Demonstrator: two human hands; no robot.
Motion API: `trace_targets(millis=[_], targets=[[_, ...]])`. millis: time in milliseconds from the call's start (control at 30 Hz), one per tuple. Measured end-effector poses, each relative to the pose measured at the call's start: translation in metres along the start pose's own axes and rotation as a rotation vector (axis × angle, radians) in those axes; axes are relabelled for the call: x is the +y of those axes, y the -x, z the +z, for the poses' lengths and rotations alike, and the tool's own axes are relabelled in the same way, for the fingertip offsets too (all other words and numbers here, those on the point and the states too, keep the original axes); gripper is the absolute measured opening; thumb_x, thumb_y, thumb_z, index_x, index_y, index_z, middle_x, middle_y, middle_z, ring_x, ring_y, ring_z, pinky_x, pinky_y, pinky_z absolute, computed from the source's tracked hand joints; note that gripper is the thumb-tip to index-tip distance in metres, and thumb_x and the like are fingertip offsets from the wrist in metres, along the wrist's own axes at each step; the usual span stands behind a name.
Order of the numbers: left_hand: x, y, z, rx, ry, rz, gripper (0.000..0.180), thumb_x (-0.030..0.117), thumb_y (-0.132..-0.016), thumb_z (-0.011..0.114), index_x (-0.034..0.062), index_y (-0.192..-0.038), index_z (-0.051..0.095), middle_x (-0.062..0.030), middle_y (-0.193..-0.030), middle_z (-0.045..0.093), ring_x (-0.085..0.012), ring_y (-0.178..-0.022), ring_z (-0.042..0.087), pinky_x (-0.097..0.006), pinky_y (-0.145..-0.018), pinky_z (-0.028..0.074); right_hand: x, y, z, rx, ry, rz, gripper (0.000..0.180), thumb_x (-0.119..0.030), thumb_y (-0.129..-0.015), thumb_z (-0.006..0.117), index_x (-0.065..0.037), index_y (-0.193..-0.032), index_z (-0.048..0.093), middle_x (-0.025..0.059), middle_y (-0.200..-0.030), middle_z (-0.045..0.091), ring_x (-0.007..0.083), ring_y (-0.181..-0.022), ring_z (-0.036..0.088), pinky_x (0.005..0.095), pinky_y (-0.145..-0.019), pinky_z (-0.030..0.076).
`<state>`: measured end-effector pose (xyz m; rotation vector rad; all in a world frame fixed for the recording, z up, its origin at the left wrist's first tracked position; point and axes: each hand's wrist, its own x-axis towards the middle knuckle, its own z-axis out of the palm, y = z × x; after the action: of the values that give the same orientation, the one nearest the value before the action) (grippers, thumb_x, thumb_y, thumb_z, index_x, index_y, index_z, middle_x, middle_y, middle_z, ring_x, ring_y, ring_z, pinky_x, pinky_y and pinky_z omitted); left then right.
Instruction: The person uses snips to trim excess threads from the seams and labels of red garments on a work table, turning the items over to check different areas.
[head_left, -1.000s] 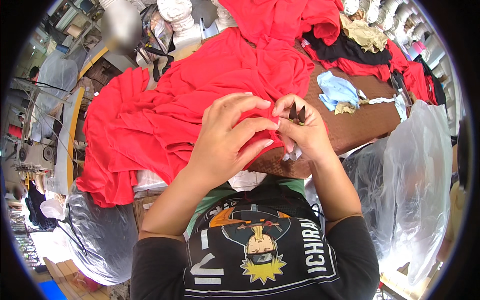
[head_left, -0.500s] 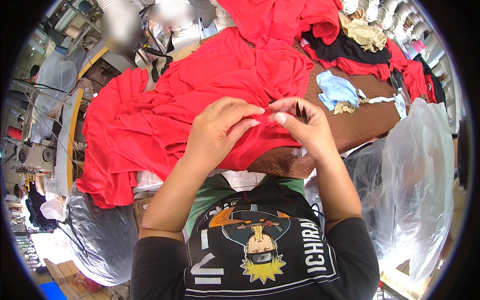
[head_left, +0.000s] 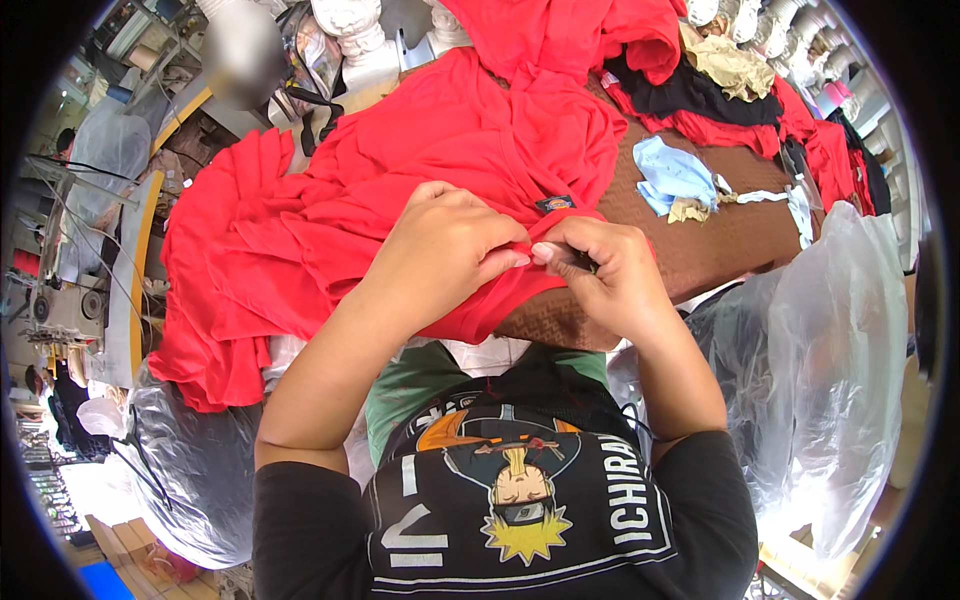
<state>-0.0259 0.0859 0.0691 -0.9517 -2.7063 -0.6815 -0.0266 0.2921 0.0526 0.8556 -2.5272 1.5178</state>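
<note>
A red garment is spread in loose folds over the brown padded table in front of me. Its edge is pinched between the thumb and fingers of my left hand. Close beside it, my right hand pinches the same edge, the thumb tips nearly meeting. Something dark and slim shows in the right palm, mostly hidden by the fingers; it looks like small thread snips. A dark label is sewn to the garment just beyond my fingers.
The brown table carries a light blue cloth scrap to the right. More red and black cloth and a tan scrap lie behind it. Clear plastic bags stand at right and left. A sewing machine is far left.
The garment has been turned in my hands, and its label has come into view. My right hand has closed in toward the left, and the dark pointed blades are now mostly hidden.
</note>
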Motion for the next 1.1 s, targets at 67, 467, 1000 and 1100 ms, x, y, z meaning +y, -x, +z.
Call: trace_targets(millis=[67, 467, 1000, 1100], targets=[[0.002, -0.002, 0.001, -0.042, 0.006, 0.013, 0.015, 0.017, -0.077, 0.074, 0.009, -0.089, 0.07, -0.0045, -0.095, 0.066, -0.0228, -0.093, 0.06, -0.038, -0.088, 0.04, 0.0, -0.001, -0.001, -0.03, 0.097, -0.085, 0.009, -0.006, -0.082, 0.066, 0.0, -0.081, 0.061, 0.0163, -0.071, 0.059, 0.0318, -0.068, 0.06, 0.037, -0.06, 0.046], [0.012, -0.002, 0.0, -0.209, 0.742, -0.42, 0.011, 0.007, -0.088, 0.066, -0.0015, -0.092, 0.071, -0.008, -0.081, 0.07, -0.0085, -0.066, 0.065, -0.023, -0.061, 0.05, 0.002, -0.005, -0.025, -0.051, 0.386, 0.12, 0.022, -0.018, -0.083, 0.07, -0.004, -0.095, 0.06, 0.0153, -0.086, 0.066, 0.0326, -0.077, 0.065, 0.0419, -0.066, 0.05], [0.015, -0.002, -0.008, -0.125, 0.806, -0.372, 0.014, 0.008, -0.091, 0.062, -0.0033, -0.094, 0.07, -0.0059, -0.078, 0.069, -0.0092, -0.072, 0.064, -0.024, -0.066, 0.052, -0.006, 0.008, -0.038, -0.207, 0.036, -0.115, 0.023, -0.011, -0.078, 0.073, -0.001, -0.096, 0.063, 0.0135, -0.089, 0.065, 0.0311, -0.08, 0.065, 0.0361, -0.07, 0.05], [0.015, -0.001, -0.008, -0.111, 0.796, -0.371, 0.014, 0.008, -0.09, 0.062, -0.0029, -0.095, 0.07, -0.0057, -0.077, 0.069, -0.009, -0.071, 0.064, -0.023, -0.065, 0.052, -0.005, 0.007, -0.036, -0.199, 0.058, -0.129, 0.023, -0.012, -0.077, 0.074, -0.002, -0.095, 0.063, 0.0139, -0.087, 0.064, 0.0317, -0.079, 0.064, 0.0361, -0.068, 0.049]])
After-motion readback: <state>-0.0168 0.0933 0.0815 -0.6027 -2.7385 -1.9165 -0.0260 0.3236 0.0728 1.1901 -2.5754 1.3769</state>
